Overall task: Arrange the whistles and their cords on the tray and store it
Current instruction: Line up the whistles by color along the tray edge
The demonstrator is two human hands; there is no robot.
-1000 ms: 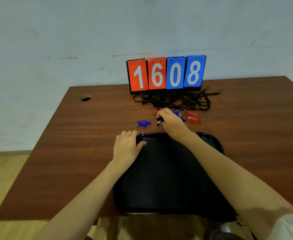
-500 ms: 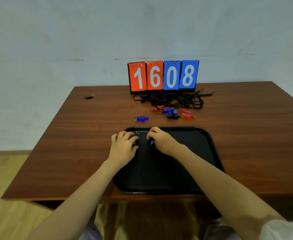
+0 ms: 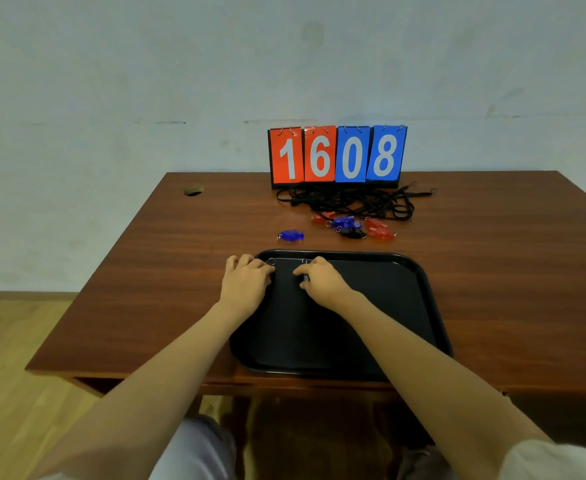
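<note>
A black tray (image 3: 423, 282) lies on the wooden table in front of me. My left hand (image 3: 246, 282) rests at its far left corner, fingers curled over a small black whistle whose metal ring (image 3: 271, 261) sticks out. Beside it, my right hand (image 3: 322, 280) pinches another black whistle (image 3: 306, 278) just above the tray floor. Beyond the tray a lone blue whistle (image 3: 290, 235) lies on the table. To its right is a cluster of red (image 3: 379, 232), blue (image 3: 345, 222) and black (image 3: 352, 232) whistles. Tangled black cords (image 3: 350, 200) lie behind them.
A flip scoreboard (image 3: 336, 154) reading 1608 stands at the table's back edge against the wall. A round cable hole (image 3: 193, 191) sits at the table's far left. The tray's near edge is close to the table's front edge.
My right hand came back from the whistle cluster with a black whistle and lowered it onto the tray next to my left hand. The left hand stayed at the tray corner.
</note>
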